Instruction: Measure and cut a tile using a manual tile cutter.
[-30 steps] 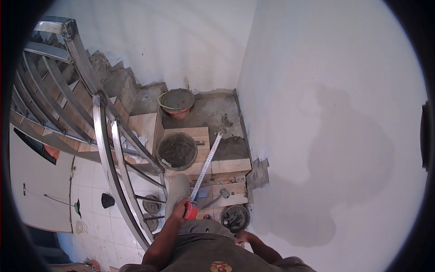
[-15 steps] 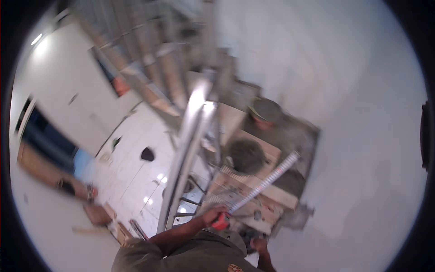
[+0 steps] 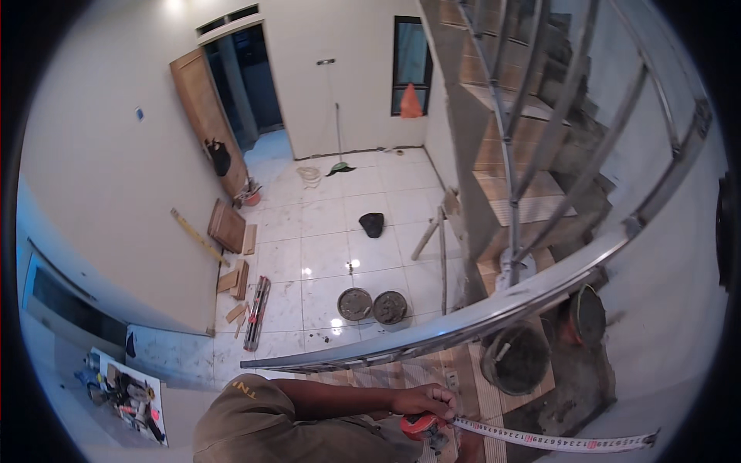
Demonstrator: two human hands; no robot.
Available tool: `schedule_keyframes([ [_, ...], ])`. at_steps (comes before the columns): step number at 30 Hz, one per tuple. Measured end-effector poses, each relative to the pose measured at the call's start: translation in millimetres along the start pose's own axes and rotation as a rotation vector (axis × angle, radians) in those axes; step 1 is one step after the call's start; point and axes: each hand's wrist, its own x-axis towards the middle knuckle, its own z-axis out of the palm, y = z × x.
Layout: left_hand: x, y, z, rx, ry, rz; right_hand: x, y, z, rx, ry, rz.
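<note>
My left hand is closed at a red tape measure, its fingers by the mouth where the blade comes out. The white tape blade stretches to the right, its hooked end near the right wall, apparently in the air. Part of my right hand shows just below the blade at the lower edge; its fingers cannot be made out. Beyond the blade, a dark bucket of grey mortar stands on the wood-look tiled steps, and a second bucket is tilted beside the wall.
A curved metal handrail crosses between me and the lower room. Tiled stairs with metal bars rise at right. On the white floor below are two mortar-filled pails, a black container and a red-black long tool.
My view has swung left, so the room below now shows widely. The tape blade, earlier pointing up and right, now lies nearly level to the right. My left hand still holds the tape measure.
</note>
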Motion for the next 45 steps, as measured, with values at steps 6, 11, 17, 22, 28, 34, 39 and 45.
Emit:
schedule_keyframes([
  [6, -94, 25, -39, 0.05, 0.089, 0.256, 64, -336, -61, 0.763, 0.141, -0.243],
  [11, -162, 24, -73, -0.01, 0.191, 0.513, 37, -450, 4, 1.275, 0.165, -0.615],
  [17, -261, 3, -98, -0.138, 0.5, 0.587, 17, -512, 50, 1.339, 0.155, -0.436],
  [22, -328, -24, -121, -0.18, 0.913, 0.671, 17, -496, 35, 1.278, 0.001, -0.459],
  [28, -425, -50, -147, -0.377, 1.19, 0.997, 8, -520, 42, 1.241, 0.089, -0.364],
  [34, -571, -61, -128, -0.187, 1.729, 1.18, 14, -513, 38, 1.189, 0.115, -0.348],
  [39, -648, -140, -113, -0.228, 2.015, 1.172, 21, -510, 38, 1.154, 0.06, -0.289],
  [45, -672, -252, -129, -0.462, 2.187, 1.034, 23, -508, 41, 1.116, 0.118, -0.25],
])
